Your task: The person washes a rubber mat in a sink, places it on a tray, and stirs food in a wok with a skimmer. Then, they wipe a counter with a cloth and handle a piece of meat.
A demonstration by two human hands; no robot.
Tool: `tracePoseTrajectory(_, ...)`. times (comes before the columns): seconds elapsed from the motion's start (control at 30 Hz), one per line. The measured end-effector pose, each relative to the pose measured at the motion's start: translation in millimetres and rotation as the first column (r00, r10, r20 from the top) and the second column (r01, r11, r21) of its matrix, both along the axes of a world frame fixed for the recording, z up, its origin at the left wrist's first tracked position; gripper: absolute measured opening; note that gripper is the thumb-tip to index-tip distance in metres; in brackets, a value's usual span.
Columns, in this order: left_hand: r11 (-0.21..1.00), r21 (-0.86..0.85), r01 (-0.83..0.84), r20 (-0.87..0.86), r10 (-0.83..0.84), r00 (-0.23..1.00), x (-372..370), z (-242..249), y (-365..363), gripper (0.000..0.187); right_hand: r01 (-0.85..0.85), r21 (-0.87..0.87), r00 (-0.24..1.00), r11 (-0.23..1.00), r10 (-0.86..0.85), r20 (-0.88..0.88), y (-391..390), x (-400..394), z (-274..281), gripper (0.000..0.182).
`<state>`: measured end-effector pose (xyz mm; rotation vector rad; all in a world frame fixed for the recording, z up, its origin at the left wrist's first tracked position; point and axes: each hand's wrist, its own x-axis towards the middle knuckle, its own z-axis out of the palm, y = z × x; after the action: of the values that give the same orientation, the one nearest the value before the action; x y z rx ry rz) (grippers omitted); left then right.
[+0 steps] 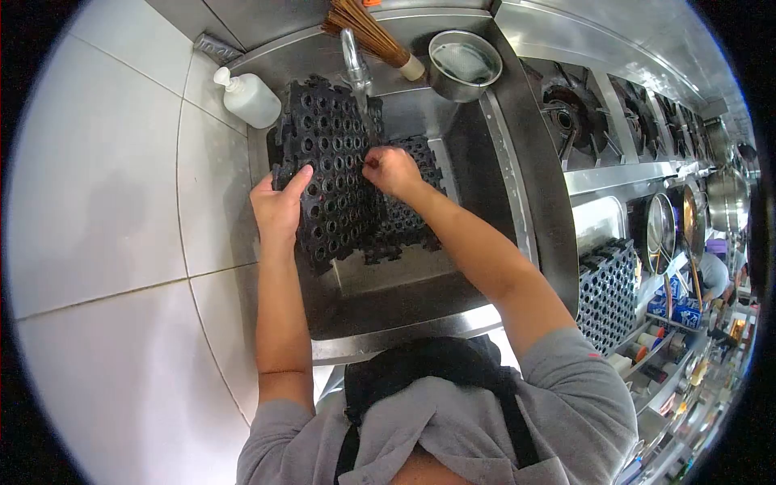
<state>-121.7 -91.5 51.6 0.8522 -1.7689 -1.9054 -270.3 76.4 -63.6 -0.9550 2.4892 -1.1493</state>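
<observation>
A black rubber floor mat (333, 174) full of round holes stands tilted in the metal sink (380, 287). My left hand (279, 204) grips its left edge, thumb over the front face. At the mat's right side is my right hand (392, 171), fingers curled together close to the holes; I cannot tell what, if anything, is pinched in them. Behind and below that hand, a second piece of black holed mat (416, 153) lies in the sink. The faucet (356, 61) reaches over the upper part of the tilted mat.
A white pump bottle (252, 101) stands at the sink's left rim. Along the back are a bamboo brush (368, 32) and a metal pot (465, 65). Gas burners (570, 113) line the right side, with another holed mat (608, 295) below them. Further right, a person (714, 275) is partly visible.
</observation>
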Motion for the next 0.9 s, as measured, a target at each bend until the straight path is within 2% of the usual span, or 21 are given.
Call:
tracePoseTrajectory(0.13, 0.999, -0.047, -0.028, 0.027, 0.030, 0.999, -1.1, 2.7, 3.1, 0.027, 0.001, 0.051, 0.997, 0.999, 0.003, -0.076, -3.6, 0.6, 3.3, 0.021)
tracePoseTrajectory(0.23, 1.000, -0.005, -0.017, 0.072, 0.018, 0.997, 0.8, 5.8, 1.4, 0.028, 0.001, 0.036, 0.999, 0.999, 0.000, -0.046, 0.4, -1.8, 2.5, 0.024)
tracePoseTrajectory(0.33, 0.995, -0.066, -0.069, 0.022, 0.070, 0.997, 3.7, 4.5, -0.2, 0.027, 0.108, 0.082, 0.993, 0.991, -0.111, 0.037, 12.8, -9.4, 0.5, 0.024)
tracePoseTrajectory(0.37, 0.998, 0.001, -0.064, -0.007, 0.064, 0.998, 4.8, 4.8, -0.7, 0.028, 0.104, 0.083, 0.994, 0.991, -0.107, 0.036, 18.0, -12.5, -0.3, 0.024)
tracePoseTrajectory(0.4, 0.996, 0.067, -0.054, -0.034, 0.057, 0.998, 6.0, 4.6, -1.0, 0.028, 0.131, 0.159, 0.989, 0.979, -0.140, 0.052, 23.8, -14.3, -1.3, 0.024)
tracePoseTrajectory(0.43, 0.996, 0.068, -0.054, -0.034, 0.057, 0.998, 6.9, 3.6, -1.7, 0.028, 0.156, 0.235, 0.982, 0.960, -0.175, 0.065, 28.1, -16.0, -2.3, 0.023)
tracePoseTrajectory(0.5, 0.997, 0.065, -0.051, -0.009, 0.052, 0.999, 7.5, 0.8, -3.5, 0.028, 0.138, 0.222, 0.984, 0.965, -0.160, 0.082, 27.1, -15.6, -6.4, 0.023)
tracePoseTrajectory(0.53, 0.997, 0.065, -0.049, -0.010, 0.050, 0.999, 6.9, -1.8, -2.9, 0.028, 0.090, 0.005, 0.984, 0.996, -0.090, 0.153, 22.4, -12.0, -9.9, 0.023)
tracePoseTrajectory(0.57, 0.997, 0.060, -0.052, -0.017, 0.053, 0.998, 5.9, -5.0, -2.2, 0.028, 0.051, -0.215, 0.979, 0.975, -0.006, 0.206, 17.3, -9.2, -13.1, 0.023)
tracePoseTrajectory(0.6, 0.997, 0.053, -0.055, -0.023, 0.057, 0.998, 5.0, -5.2, -1.3, 0.029, 0.012, -0.305, 0.986, 0.952, 0.039, 0.163, 11.4, -6.3, -12.2, 0.024)
tracePoseTrajectory(0.63, 0.997, 0.050, -0.055, -0.023, 0.056, 0.998, 4.7, -5.0, -0.4, 0.029, 0.013, -0.308, 0.986, 0.951, 0.039, 0.164, 8.6, -5.1, -10.8, 0.024)
tracePoseTrajectory(0.7, 0.997, 0.011, -0.080, 0.003, 0.080, 0.997, 3.4, -4.2, 2.8, 0.029, -0.050, -0.179, 0.999, 0.983, 0.048, -0.014, 4.1, -4.2, -8.2, 0.024)
tracePoseTrajectory(0.83, 0.995, 0.038, -0.092, -0.014, 0.092, 0.996, 1.8, -3.8, 7.2, 0.029, -0.038, -0.140, 0.998, 0.989, 0.032, -0.049, 0.5, -6.0, -4.7, 0.024)
tracePoseTrajectory(0.9, 0.995, 0.023, -0.096, -0.018, 0.097, 0.995, 0.0, -3.7, 9.0, 0.029, -0.054, -0.076, 0.984, 0.996, 0.040, -0.175, 0.5, -7.1, -1.1, 0.022)
